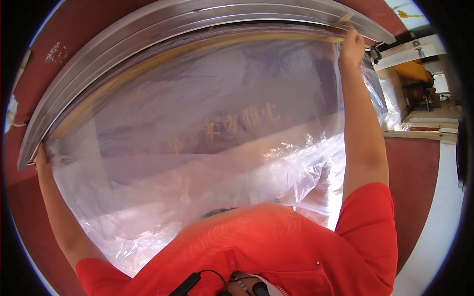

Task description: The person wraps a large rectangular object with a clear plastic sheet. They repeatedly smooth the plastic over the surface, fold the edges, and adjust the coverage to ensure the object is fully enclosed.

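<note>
A wide clear plastic sheet (212,172), wrinkled and shiny toward me, spreads between my outstretched arms. Through it shows a dark panel with faint gold markings (237,123). Along the sheet's far edge runs a yellowish strip (163,59), just under a long metal rail (197,14). My right hand (352,48) is closed on the sheet's far right corner, its fingertips close to the rail. At the far left corner, my left hand (42,155) pinches the sheet's edge beside the rail's left end. That hand's fingertips are partly hidden.
A tan strip (344,18) lies across the rail near its right end. A small dark fitting (376,53) sits below that end. More clear plastic (392,111) hangs at the right. Beyond it are a yellow object (414,71) and dark equipment (419,93). Dark red surfaces (412,172) flank the work.
</note>
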Demonstrator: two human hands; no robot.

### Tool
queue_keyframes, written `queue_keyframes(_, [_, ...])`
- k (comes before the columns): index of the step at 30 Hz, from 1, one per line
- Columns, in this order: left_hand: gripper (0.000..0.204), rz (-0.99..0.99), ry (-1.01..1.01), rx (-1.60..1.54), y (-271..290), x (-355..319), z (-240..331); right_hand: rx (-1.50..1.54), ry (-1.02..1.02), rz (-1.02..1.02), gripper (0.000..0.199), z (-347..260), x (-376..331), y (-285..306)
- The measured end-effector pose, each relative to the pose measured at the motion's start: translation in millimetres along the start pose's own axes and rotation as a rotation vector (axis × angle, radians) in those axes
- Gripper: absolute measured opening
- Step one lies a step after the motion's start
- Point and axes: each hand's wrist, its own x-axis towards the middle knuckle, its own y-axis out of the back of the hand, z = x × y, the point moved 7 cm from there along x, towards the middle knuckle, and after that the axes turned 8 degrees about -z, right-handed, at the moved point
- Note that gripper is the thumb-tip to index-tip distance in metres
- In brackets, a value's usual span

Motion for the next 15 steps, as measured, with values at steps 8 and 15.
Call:
queue_keyframes(8, [0.033,-0.08,0.163,0.134,161,-85,1,-0.313,1.047,-0.863,0.055,-184,-253,-62])
queue_keyframes(15, [0.03,-0.178,-0.037,1.277,229,-96,-12,-0.206,1.011,-1.106,0.07,-169,-320,-35])
